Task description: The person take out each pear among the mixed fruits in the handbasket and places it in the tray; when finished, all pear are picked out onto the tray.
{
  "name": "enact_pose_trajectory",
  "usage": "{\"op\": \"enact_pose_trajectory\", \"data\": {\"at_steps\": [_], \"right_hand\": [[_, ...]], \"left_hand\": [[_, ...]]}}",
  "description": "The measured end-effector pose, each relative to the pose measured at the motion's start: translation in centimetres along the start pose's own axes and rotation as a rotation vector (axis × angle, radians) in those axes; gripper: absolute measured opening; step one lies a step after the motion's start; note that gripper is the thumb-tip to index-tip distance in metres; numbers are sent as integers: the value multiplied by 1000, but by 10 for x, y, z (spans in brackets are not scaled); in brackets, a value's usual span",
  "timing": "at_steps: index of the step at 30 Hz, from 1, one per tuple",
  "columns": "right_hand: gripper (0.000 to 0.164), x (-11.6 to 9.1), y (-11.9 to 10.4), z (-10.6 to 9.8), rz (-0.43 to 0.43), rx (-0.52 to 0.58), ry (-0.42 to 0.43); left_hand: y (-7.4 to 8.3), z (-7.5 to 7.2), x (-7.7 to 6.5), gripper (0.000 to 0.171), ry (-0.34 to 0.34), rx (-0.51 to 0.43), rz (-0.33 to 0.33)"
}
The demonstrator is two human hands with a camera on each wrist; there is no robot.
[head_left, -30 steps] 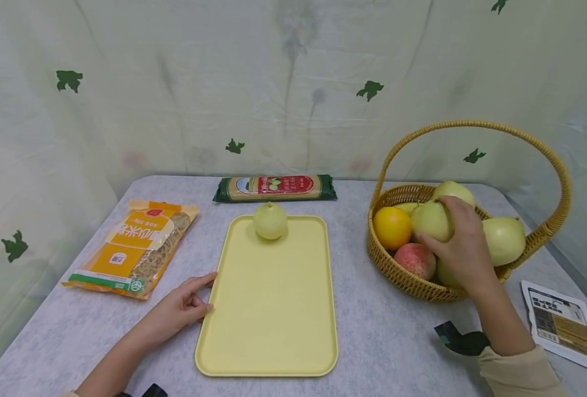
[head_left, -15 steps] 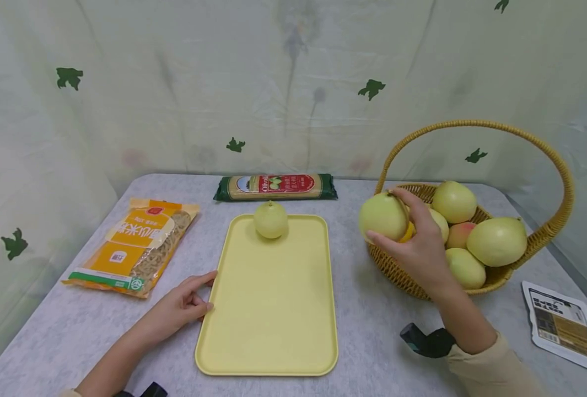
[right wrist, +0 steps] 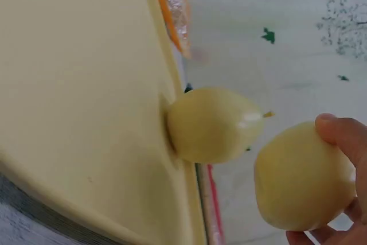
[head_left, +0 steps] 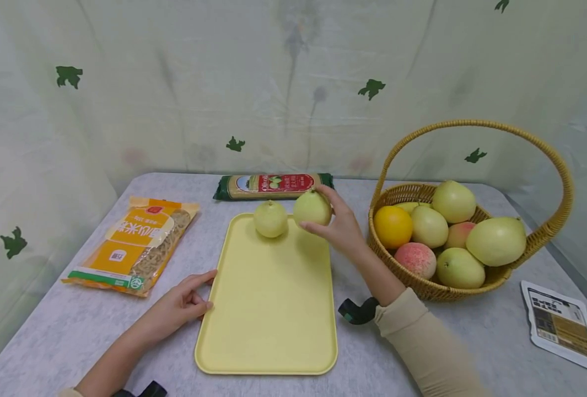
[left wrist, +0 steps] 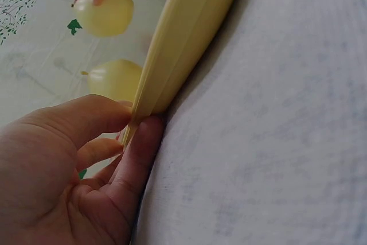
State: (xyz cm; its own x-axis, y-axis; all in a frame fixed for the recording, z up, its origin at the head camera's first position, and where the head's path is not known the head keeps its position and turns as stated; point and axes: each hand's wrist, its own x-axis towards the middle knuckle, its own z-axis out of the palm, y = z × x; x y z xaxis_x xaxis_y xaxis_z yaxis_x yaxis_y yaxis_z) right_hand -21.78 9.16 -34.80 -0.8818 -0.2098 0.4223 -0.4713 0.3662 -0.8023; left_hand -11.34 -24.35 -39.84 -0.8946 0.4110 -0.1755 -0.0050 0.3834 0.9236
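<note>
Head view shows the right hand (head_left: 343, 226) with its fingers and thumb clamped round a round, pale-green fruit with a short stem (head_left: 311, 208), held in the air above the far right corner of a rectangular, pale-yellow, low-rimmed tray (head_left: 268, 309). A second round, pale-green fruit with a stem (head_left: 270, 219) stands on the tray at its far edge, just beside the held one; the right wrist view shows the two apart. The left hand (head_left: 181, 303) pinches the tray's left edge, thumb and fingers on opposite faces of the rim in the left wrist view.

Behind the tray, on the pale grey mottled table (head_left: 372, 358), lies a long green-and-tan packet with a red label (head_left: 273, 186); its white lettering seems to read "Olivoil", the ending being hard to make out. To the left lies an orange plastic bag with a clear window and a green-and-white lower band (head_left: 129, 242), printed with large white Chinese characters that appear upside down. At the far right, a flat white pouch with a brown panel (head_left: 563, 325) carries dark lettering too small to read.

Right of the tray stands a woven tan wicker basket with a tall arched handle (head_left: 412, 285). It holds an orange round fruit (head_left: 393, 227), two pink-red peaches (head_left: 415, 260) and several pale-green fruits (head_left: 461, 268).
</note>
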Motion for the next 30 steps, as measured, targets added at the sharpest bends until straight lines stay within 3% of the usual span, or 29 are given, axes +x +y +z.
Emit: {"op": "enact_pose_trajectory", "data": {"at_steps": [6,14,22,30], "right_hand": [[72,9,25,19,100,43,-49],[70,15,40,27,168,67,-107],[73,19,41,29,132,-20,-139],[75,18,35,30,176,-9,-150]], "left_hand": [[0,0,1,66,-3,2,-9],[2,0,-1,66,8,14,-13],[2,-1,-1,66,10,30,-5],[1,-1,-1,67,-3,0,-8]]}}
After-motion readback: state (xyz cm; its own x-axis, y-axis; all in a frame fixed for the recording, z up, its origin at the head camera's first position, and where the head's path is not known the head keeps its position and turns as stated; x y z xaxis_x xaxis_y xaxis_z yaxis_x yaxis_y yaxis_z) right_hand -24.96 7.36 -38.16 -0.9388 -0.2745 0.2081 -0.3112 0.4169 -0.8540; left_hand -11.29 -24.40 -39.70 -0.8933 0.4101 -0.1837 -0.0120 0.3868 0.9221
